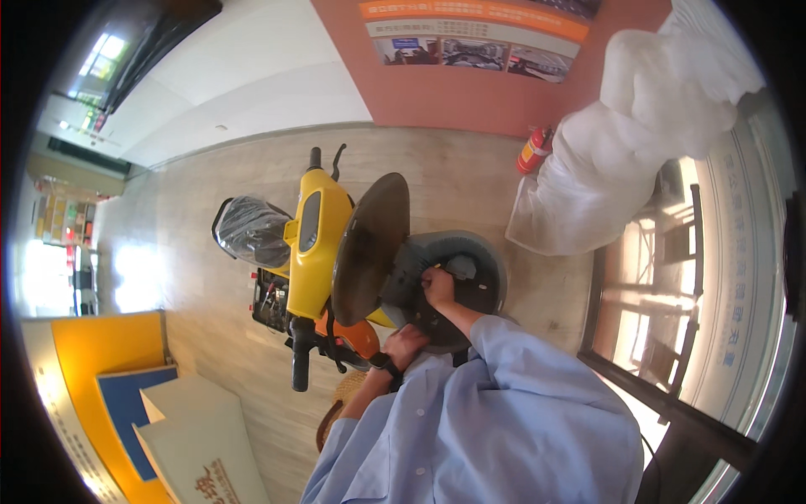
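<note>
Pale wood-look floor (201, 181) spreads beneath one yellow scooter (310, 277), and a reddish panel (453, 101) with three photographs in a row hangs beyond it. One red fire extinguisher (533, 151) stands on the floor, beside a tall object under white wrapping (588, 168).

From where I'm standing, the scooter's single dark seat lid (369, 248) is tipped up, leaving the round grey storage compartment (492, 256) open right in front of the person. Inside it I make out one grey lump (461, 267) and at least one small pale bit (482, 287) against the dark bottom; the rest is too small to count. The right hand (437, 287) reaches into this compartment, near its lifted lid, its fingers bent and drawn together, though I can't tell whether they pinch anything. The left hand (405, 346) is down at the compartment's near edge, and how its fingers are set I can't tell.

Two more containers sit at the scooter's far side: one dark-rimmed basket (220, 238) with clear plastic (256, 228) over it, and one open black tray (270, 301) holding a jumble of small parts, too cluttered to number.
</note>
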A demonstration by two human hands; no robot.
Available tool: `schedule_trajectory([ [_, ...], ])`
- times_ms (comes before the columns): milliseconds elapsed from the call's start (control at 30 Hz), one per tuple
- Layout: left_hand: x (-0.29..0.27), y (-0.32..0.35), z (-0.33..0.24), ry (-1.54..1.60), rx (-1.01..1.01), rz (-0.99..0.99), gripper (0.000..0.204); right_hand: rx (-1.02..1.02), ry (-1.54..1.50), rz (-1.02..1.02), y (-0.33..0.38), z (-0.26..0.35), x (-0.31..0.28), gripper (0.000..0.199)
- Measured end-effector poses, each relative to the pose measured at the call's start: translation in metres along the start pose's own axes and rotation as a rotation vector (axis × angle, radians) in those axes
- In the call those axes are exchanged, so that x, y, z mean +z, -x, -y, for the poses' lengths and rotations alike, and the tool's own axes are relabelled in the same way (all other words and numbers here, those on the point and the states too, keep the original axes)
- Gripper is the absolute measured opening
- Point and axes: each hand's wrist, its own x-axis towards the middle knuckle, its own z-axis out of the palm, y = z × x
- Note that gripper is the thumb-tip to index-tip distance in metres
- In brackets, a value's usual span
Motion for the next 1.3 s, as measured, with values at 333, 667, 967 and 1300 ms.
schedule_trajectory([
  [333, -0.004, -0.004, -0.002, 0.074, -0.019, -0.04, 0.027, 0.246, -0.002, 0.124, -0.004, -0.016, 0.023, 0.028],
  [667, -0.003, -0.004, -0.002, 0.033, -0.016, 0.013, 0.024, 0.246, 0.091, 0.23, -0.013, -0.026, 0.03, 0.031],
  [967, -0.004, -0.007, -0.003, 0.033, -0.01, 0.005, 0.026, 0.22, -0.457, 0.107, 0.007, 0.025, 0.007, 0.017],
  [1300, -0.001, -0.005, 0.002, 0.013, -0.006, 0.0, 0.025, 0.278, -0.604, 0.125, 0.005, 0.042, 0.017, 0.009],
])
